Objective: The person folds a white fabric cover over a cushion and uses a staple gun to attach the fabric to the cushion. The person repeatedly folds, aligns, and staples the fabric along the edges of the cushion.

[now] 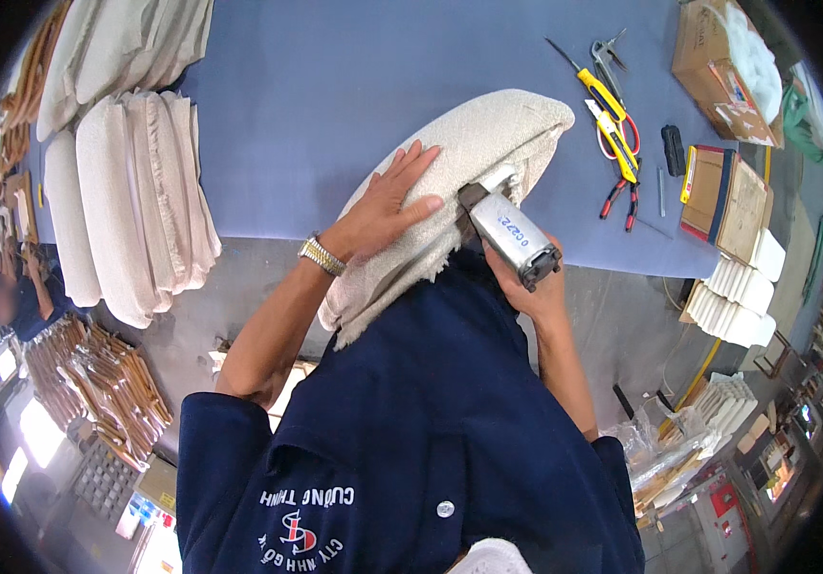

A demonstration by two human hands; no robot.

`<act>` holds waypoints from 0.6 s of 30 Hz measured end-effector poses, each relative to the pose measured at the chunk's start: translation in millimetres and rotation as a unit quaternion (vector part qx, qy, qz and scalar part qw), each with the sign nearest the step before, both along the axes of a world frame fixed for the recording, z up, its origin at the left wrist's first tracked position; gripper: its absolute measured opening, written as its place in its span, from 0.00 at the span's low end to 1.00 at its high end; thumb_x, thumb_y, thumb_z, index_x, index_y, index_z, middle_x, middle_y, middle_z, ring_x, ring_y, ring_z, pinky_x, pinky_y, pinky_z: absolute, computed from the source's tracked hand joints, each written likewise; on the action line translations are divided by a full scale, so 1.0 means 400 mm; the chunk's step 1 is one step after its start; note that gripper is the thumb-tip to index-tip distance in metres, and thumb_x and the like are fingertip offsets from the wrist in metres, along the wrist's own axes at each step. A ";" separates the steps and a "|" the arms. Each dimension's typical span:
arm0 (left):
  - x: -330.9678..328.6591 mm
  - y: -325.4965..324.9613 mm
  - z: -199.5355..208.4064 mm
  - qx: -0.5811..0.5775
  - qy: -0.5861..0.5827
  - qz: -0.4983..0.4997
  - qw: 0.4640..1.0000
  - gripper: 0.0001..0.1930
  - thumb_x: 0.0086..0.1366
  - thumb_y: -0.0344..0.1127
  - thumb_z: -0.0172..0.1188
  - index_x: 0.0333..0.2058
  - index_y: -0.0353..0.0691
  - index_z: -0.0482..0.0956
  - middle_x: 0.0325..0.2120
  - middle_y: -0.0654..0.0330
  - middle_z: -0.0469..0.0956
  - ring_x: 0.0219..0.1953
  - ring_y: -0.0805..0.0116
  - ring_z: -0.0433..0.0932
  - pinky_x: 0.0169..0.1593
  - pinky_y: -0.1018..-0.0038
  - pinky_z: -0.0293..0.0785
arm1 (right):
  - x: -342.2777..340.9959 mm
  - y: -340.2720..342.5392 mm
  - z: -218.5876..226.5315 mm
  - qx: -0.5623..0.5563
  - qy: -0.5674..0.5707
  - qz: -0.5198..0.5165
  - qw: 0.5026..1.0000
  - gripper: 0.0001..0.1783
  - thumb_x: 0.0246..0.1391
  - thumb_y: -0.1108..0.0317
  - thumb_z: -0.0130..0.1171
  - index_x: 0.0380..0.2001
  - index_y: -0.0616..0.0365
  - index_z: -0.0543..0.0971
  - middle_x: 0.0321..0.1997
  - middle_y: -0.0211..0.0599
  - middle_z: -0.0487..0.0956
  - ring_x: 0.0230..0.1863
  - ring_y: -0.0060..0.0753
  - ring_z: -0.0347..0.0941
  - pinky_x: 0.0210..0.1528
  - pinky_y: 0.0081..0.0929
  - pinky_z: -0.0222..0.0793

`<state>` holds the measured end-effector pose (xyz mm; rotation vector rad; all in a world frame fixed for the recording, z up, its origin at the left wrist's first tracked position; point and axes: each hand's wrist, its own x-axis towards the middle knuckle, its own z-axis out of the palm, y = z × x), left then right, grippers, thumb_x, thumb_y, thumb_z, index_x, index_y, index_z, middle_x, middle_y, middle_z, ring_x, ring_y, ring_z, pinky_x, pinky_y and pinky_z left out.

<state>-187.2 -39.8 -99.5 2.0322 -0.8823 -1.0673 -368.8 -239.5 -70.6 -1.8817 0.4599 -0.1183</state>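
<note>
A curved padded piece (488,124), covered in beige fabric, lies at the near edge of the blue work table and overhangs toward my body. Its loose fabric edge looks frayed along the near side. My left hand (388,206) rests on top of the fabric with the fingers stretched out, pressing it. My right hand (534,287) is wrapped round a silver staple gun (515,230), whose nose end meets the near side of the padded piece. The exact contact point is hidden by the gun's body, and much of my right hand's grip is beneath it.
Stacks of beige padded pieces (129,201) stand at the left. Yellow cutter (612,139), screwdriver (598,91) and red-handled pliers (620,196) lie at the right, near a black block (673,150). A cardboard box (703,67) stands at the far right. Another person (33,292) is at far left.
</note>
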 end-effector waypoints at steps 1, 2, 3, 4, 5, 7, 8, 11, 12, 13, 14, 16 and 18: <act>-0.019 -0.005 0.017 0.005 -0.034 0.007 0.999 0.47 0.69 0.59 0.60 0.77 0.50 0.46 0.77 0.45 0.45 0.79 0.43 0.42 0.75 0.44 0.47 | -0.002 -0.001 -0.003 -0.005 -0.003 0.001 1.000 0.22 0.44 0.70 0.72 0.45 0.65 0.82 0.37 0.51 0.85 0.40 0.54 0.85 0.42 0.35 0.78; -0.044 -0.012 0.033 0.011 -0.068 0.014 0.998 0.47 0.69 0.55 0.61 0.77 0.48 0.46 0.77 0.44 0.47 0.78 0.41 0.44 0.76 0.48 0.46 | -0.003 -0.002 -0.006 -0.010 -0.006 0.001 1.000 0.22 0.44 0.70 0.72 0.45 0.65 0.82 0.36 0.51 0.85 0.39 0.53 0.85 0.42 0.34 0.77; -0.066 -0.017 0.045 0.018 -0.102 0.016 0.994 0.46 0.69 0.52 0.63 0.77 0.46 0.47 0.76 0.43 0.48 0.78 0.40 0.46 0.77 0.51 0.46 | -0.005 0.004 -0.011 -0.012 -0.010 -0.002 1.000 0.21 0.44 0.70 0.72 0.44 0.65 0.82 0.36 0.51 0.85 0.39 0.53 0.85 0.41 0.34 0.77; -0.085 -0.027 0.053 0.027 -0.132 0.035 0.990 0.47 0.66 0.46 0.66 0.76 0.45 0.48 0.75 0.40 0.52 0.76 0.38 0.51 0.76 0.52 0.52 | -0.006 0.008 -0.013 -0.003 -0.011 -0.008 1.000 0.21 0.44 0.70 0.72 0.44 0.65 0.82 0.36 0.51 0.85 0.39 0.53 0.85 0.41 0.34 0.77; -0.088 -0.034 0.063 0.048 -0.136 0.041 0.989 0.47 0.66 0.46 0.66 0.76 0.44 0.48 0.74 0.40 0.52 0.76 0.37 0.51 0.75 0.52 0.54 | -0.007 0.012 -0.015 0.006 -0.012 -0.016 1.000 0.21 0.45 0.70 0.71 0.44 0.65 0.82 0.37 0.51 0.85 0.39 0.53 0.85 0.41 0.35 0.77; -0.093 -0.045 0.083 0.091 -0.142 0.046 0.985 0.47 0.66 0.44 0.66 0.76 0.42 0.48 0.74 0.39 0.54 0.75 0.37 0.53 0.74 0.54 0.58 | -0.012 0.023 -0.010 0.003 -0.017 -0.016 1.000 0.20 0.46 0.71 0.71 0.44 0.65 0.82 0.37 0.49 0.85 0.38 0.48 0.85 0.41 0.33 0.78; -0.093 -0.045 0.082 0.092 -0.151 0.045 0.983 0.47 0.66 0.43 0.66 0.75 0.41 0.48 0.74 0.39 0.54 0.75 0.37 0.54 0.73 0.54 0.60 | -0.008 0.026 0.000 -0.012 -0.022 -0.008 1.000 0.19 0.47 0.72 0.71 0.44 0.66 0.82 0.37 0.47 0.86 0.38 0.43 0.85 0.41 0.32 0.78; -0.094 -0.040 0.075 0.093 -0.167 0.042 0.981 0.47 0.65 0.42 0.67 0.75 0.39 0.48 0.74 0.40 0.54 0.74 0.38 0.55 0.72 0.55 0.62 | -0.010 0.028 0.018 -0.033 -0.035 0.001 0.999 0.19 0.46 0.72 0.71 0.43 0.66 0.82 0.34 0.47 0.83 0.33 0.47 0.82 0.38 0.33 0.76; -0.093 -0.040 0.076 0.094 -0.169 0.041 0.980 0.47 0.65 0.41 0.67 0.75 0.39 0.47 0.74 0.40 0.54 0.74 0.38 0.55 0.72 0.55 0.62 | -0.010 0.024 0.027 -0.033 -0.030 0.012 0.999 0.18 0.46 0.72 0.71 0.42 0.66 0.82 0.34 0.47 0.83 0.33 0.50 0.82 0.38 0.34 0.75; -0.094 -0.040 0.076 0.096 -0.170 0.040 0.980 0.47 0.65 0.40 0.67 0.75 0.38 0.47 0.74 0.41 0.54 0.74 0.38 0.55 0.73 0.55 0.62 | -0.010 0.020 0.032 -0.033 -0.025 0.024 0.999 0.18 0.45 0.72 0.70 0.42 0.65 0.82 0.34 0.48 0.82 0.33 0.52 0.81 0.37 0.35 0.75; -0.095 -0.040 0.078 0.097 -0.167 0.038 0.981 0.48 0.64 0.40 0.67 0.75 0.38 0.47 0.74 0.41 0.55 0.74 0.38 0.55 0.72 0.55 0.62 | -0.012 0.018 0.034 -0.027 -0.026 0.032 0.999 0.19 0.45 0.72 0.70 0.42 0.65 0.82 0.33 0.48 0.82 0.33 0.53 0.81 0.37 0.35 0.75; -0.091 -0.039 0.081 0.098 -0.161 0.041 0.981 0.49 0.63 0.38 0.68 0.75 0.38 0.47 0.73 0.41 0.56 0.74 0.38 0.56 0.72 0.54 0.63 | -0.005 0.009 0.035 -0.017 -0.030 0.056 0.998 0.19 0.44 0.72 0.70 0.43 0.65 0.82 0.33 0.48 0.81 0.33 0.56 0.79 0.38 0.36 0.75; -0.104 -0.044 0.084 0.101 -0.164 0.048 0.980 0.49 0.62 0.37 0.69 0.75 0.38 0.48 0.73 0.41 0.56 0.74 0.37 0.57 0.71 0.54 0.64 | 0.005 0.005 0.043 -0.022 -0.025 0.062 0.998 0.20 0.44 0.71 0.69 0.43 0.65 0.81 0.33 0.48 0.81 0.33 0.56 0.80 0.38 0.36 0.75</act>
